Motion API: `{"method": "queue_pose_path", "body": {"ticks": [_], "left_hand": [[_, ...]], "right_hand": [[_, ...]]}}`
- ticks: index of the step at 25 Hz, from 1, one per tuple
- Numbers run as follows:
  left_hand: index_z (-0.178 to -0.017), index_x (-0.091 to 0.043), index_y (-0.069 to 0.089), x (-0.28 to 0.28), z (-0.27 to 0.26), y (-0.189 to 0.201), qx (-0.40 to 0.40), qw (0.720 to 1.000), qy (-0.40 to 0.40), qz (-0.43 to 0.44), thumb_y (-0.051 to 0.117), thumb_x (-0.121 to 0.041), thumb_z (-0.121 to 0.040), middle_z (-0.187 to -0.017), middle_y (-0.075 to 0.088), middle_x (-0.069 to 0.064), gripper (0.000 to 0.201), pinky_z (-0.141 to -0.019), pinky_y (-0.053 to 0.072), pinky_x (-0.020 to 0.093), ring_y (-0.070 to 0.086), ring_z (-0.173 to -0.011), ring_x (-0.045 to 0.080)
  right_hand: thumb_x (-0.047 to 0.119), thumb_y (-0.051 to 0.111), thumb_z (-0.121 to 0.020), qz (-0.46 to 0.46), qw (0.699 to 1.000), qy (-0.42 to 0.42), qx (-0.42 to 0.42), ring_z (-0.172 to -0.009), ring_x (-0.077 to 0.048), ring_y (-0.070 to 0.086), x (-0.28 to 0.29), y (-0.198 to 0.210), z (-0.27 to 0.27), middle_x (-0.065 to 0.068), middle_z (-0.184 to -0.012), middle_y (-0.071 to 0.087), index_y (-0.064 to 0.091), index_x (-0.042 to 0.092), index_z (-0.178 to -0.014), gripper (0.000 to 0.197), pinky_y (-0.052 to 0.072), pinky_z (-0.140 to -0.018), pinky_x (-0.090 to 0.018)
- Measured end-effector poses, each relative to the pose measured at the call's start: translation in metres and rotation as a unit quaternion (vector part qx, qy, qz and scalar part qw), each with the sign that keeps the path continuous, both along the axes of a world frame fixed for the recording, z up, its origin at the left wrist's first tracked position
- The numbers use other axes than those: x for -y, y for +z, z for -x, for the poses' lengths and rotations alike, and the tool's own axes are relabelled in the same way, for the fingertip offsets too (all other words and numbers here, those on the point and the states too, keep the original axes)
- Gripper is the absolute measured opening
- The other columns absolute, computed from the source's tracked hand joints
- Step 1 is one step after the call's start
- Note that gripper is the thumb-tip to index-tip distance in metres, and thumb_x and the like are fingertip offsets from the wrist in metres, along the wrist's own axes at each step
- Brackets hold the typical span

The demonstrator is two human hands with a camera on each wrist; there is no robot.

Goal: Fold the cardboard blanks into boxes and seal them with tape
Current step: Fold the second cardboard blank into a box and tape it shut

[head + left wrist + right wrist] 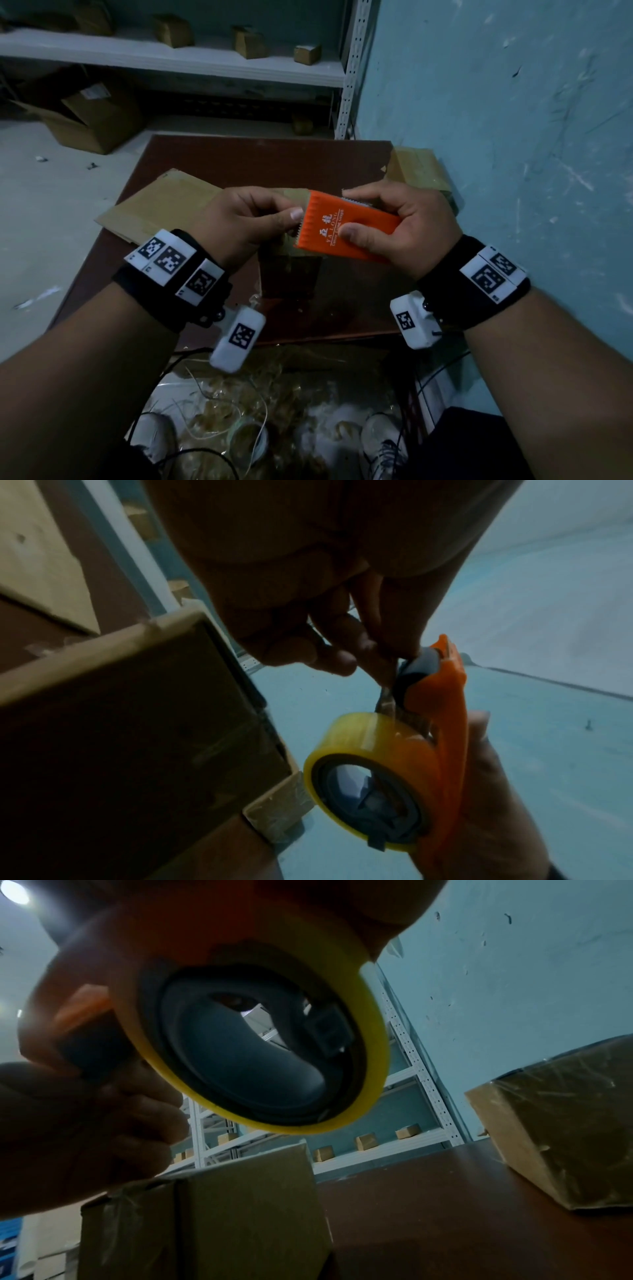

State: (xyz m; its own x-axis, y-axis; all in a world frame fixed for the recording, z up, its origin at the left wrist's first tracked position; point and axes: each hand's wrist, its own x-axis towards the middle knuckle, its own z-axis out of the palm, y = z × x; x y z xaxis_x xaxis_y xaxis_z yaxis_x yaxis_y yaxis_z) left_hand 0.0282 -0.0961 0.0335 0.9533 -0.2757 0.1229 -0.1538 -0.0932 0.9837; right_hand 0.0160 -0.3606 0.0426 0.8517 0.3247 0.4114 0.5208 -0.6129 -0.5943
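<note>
An orange tape dispenser [342,229] with a yellowish clear tape roll [363,739] hangs above a folded cardboard box [291,274] on the brown table [239,154]. My right hand [352,216] grips the dispenser, thumb on its top face. My left hand [291,219] pinches the loose tape end [387,696] at the toothed cutter edge. In the right wrist view the tape roll [373,1042] fills the middle, with the box [222,1204] below it. Flat cardboard blanks [161,209] lie at the table's left.
A taped box [565,1123] sits at the table's far right by the blue wall [513,137]. White shelving [205,65] with small boxes stands behind. An open carton [92,120] is on the floor. Tape scraps and cords [257,394] lie by my feet.
</note>
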Motion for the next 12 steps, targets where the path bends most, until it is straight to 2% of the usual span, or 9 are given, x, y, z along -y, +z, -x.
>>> {"method": "queue_pose_path", "body": {"ticks": [1,2,3,4,5,7,10,12], "left_hand": [[-0.087,-0.02,0.078,0.0,0.001,0.0,0.027,0.998,0.016,-0.057,0.08,-0.04,-0.086,-0.094,0.078,0.008,0.02,-0.088,0.059,0.057,0.072,-0.095,0.036],[-0.088,-0.024,0.077,0.0,0.001,-0.001,0.061,0.99,0.041,-0.121,0.075,-0.038,-0.089,-0.088,0.078,-0.003,0.014,-0.08,0.061,0.041,0.073,-0.088,0.017],[-0.087,-0.028,0.075,0.001,0.002,-0.002,0.097,0.977,0.073,-0.178,0.072,-0.035,-0.091,-0.082,0.076,-0.011,0.009,-0.073,0.055,0.022,0.07,-0.083,0.002],[-0.086,-0.031,0.074,0.003,0.005,-0.002,0.124,0.963,0.105,-0.215,0.071,-0.033,-0.093,-0.077,0.072,-0.016,0.008,-0.067,0.047,0.01,0.067,-0.079,-0.007],[-0.084,-0.033,0.073,0.003,0.007,-0.003,0.137,0.955,0.128,-0.23,0.071,-0.031,-0.094,-0.075,0.07,-0.021,0.011,-0.063,0.043,0.005,0.064,-0.078,-0.012],[-0.08,-0.035,0.072,0.002,0.011,-0.005,0.148,0.949,0.147,-0.235,0.073,-0.031,-0.093,-0.075,0.068,-0.025,0.014,-0.063,0.04,0.0,0.064,-0.078,-0.014],[-0.081,-0.033,0.073,-0.006,0.019,-0.006,0.136,0.944,0.156,-0.256,0.072,-0.033,-0.092,-0.079,0.069,-0.022,0.011,-0.062,0.042,0.0,0.064,-0.082,-0.013],[-0.08,-0.03,0.076,-0.016,0.022,-0.003,0.128,0.939,0.181,-0.263,0.072,-0.035,-0.091,-0.075,0.069,-0.021,0.013,-0.056,0.041,0.002,0.063,-0.074,-0.014]], "right_hand": [[0.063,0.073,-0.086,0.013,1.0,-0.004,0.005,-0.105,-0.002,0.069,-0.001,0.001,-0.001,0.015,-0.119,0.07,0.068,0.028,-0.13,0.056,0.06,-0.087,-0.026],[0.064,0.072,-0.086,0.031,0.999,-0.008,0.01,-0.105,-0.002,0.069,-0.001,0.001,-0.002,0.015,-0.12,0.07,0.067,0.028,-0.131,0.058,0.06,-0.088,-0.027],[0.065,0.071,-0.086,0.05,0.999,-0.014,0.013,-0.104,-0.003,0.069,0.0,0.003,-0.004,0.015,-0.121,0.07,0.067,0.028,-0.132,0.059,0.061,-0.089,-0.029],[0.066,0.07,-0.086,0.067,0.997,-0.019,0.017,-0.104,-0.005,0.069,0.002,0.004,-0.006,0.013,-0.121,0.07,0.067,0.028,-0.133,0.061,0.061,-0.089,-0.031],[0.067,0.069,-0.086,0.08,0.996,-0.023,0.02,-0.104,-0.006,0.069,0.003,0.004,-0.007,0.011,-0.121,0.071,0.067,0.028,-0.133,0.062,0.061,-0.09,-0.033],[0.067,0.069,-0.085,0.091,0.996,-0.019,0.017,-0.103,-0.006,0.07,0.008,0.004,-0.009,0.011,-0.12,0.072,0.067,0.027,-0.133,0.063,0.061,-0.09,-0.032],[0.069,0.068,-0.084,0.105,0.994,-0.02,0.005,-0.102,-0.003,0.069,0.018,0.002,-0.011,0.012,-0.118,0.073,0.069,0.029,-0.132,0.063,0.059,-0.09,-0.028],[0.071,0.068,-0.081,0.103,0.993,-0.049,-0.003,-0.102,-0.005,0.069,0.028,0.003,-0.011,0.012,-0.118,0.074,0.071,0.031,-0.13,0.064,0.058,-0.091,-0.029]]}}
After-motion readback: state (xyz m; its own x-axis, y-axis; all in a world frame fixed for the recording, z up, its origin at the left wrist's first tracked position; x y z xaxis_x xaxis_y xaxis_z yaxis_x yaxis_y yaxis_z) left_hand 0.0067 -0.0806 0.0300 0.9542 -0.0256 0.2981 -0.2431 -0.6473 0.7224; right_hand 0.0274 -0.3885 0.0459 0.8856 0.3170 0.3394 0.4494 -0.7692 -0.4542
